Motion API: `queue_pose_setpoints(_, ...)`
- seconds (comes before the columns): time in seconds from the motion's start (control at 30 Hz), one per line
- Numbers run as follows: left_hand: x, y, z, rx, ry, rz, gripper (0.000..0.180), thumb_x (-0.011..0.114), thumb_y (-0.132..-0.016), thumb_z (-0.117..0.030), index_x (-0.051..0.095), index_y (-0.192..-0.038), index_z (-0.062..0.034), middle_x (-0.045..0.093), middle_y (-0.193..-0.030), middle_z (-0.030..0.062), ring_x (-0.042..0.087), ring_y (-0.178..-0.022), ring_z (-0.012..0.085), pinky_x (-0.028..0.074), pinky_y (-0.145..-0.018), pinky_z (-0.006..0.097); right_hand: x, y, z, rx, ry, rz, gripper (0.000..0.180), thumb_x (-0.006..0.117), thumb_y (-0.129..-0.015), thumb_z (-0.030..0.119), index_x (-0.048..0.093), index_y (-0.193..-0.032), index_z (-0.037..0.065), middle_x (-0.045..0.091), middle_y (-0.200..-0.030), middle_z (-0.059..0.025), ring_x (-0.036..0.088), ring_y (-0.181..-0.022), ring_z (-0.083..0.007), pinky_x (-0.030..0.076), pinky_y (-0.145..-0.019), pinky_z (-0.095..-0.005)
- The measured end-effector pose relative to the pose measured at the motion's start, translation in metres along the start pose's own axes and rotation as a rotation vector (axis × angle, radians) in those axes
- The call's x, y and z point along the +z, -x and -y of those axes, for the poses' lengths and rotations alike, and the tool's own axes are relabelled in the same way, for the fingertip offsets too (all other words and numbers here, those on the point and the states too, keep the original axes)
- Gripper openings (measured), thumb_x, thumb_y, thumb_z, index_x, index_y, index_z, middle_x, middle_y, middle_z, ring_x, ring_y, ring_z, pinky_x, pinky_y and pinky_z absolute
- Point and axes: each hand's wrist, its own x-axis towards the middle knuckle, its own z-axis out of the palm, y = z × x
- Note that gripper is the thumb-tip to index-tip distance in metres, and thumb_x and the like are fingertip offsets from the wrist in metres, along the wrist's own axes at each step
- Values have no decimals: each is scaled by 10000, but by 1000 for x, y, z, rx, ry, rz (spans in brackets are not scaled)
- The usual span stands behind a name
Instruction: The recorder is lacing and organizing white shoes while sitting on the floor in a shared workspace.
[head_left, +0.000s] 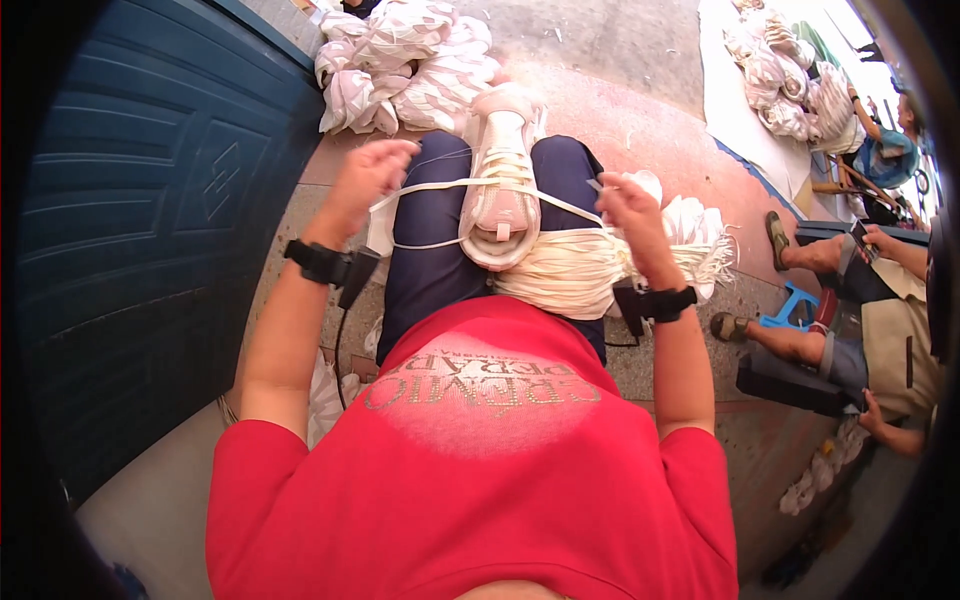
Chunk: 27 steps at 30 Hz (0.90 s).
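A pale pink and white sneaker (503, 205) rests between my thighs, toe pointing away. White shoelace (440, 184) is threaded through its upper eyelets and stretches out to both sides across the tongue. My left hand (372, 180), raised left of the shoe, has its fingers pinched on a thin lace strand, slightly blurred. On the other side my right hand (632, 205) has curled fingers with a short white lace tip sticking out. A thick bundle of cream shoelaces (565, 268) lies across my right thigh, under the shoe's side.
A dark blue panelled door (180, 190) stands close at my left. Pink and white shoes are heaped ahead (410, 65), with another heap (785, 80) on a white sheet at far right. A seated person (890, 320) is near at right, beside a blue stool (792, 308).
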Motion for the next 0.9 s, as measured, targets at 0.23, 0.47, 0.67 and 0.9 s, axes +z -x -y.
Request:
queue_pose_setpoints(0.23,62,0,32,349,-624,-12,134,532,-823,-86,618,-859,12,631,-808,108,572,-704,213,452,-667,304,62,-5,-9,-186,495,116,216,475,-837,151,586,-842,-34,588,-792,-221,568,-765,-362,444,-676,-400)
queue_pose_setpoints(0.47,65,-2,36,573,-949,-159,119,554,-781,-111,617,-762,-13,603,-779,131,507,-785,311,397,-735,386,68,-19,-11,-428,747,12,181,448,-827,122,541,-779,-25,547,-806,-207,540,-784,-368,436,-713,-424)
queue_pose_setpoints(0.67,70,-3,35,536,-1034,-154,127,536,-781,-107,610,-729,-18,597,-757,136,497,-743,310,402,-702,390,71,-15,-3,-463,927,9,136,441,-795,81,531,-759,-14,541,-783,-193,551,-766,-345,447,-701,-408)
queue_pose_setpoints(0.9,71,-3,28,585,-1112,-113,124,507,-760,-103,573,-679,-36,578,-713,117,502,-742,295,418,-653,393,72,-17,1,-633,1170,91,91,484,-750,75,552,-768,17,561,-767,-136,574,-760,-277,453,-664,-375)
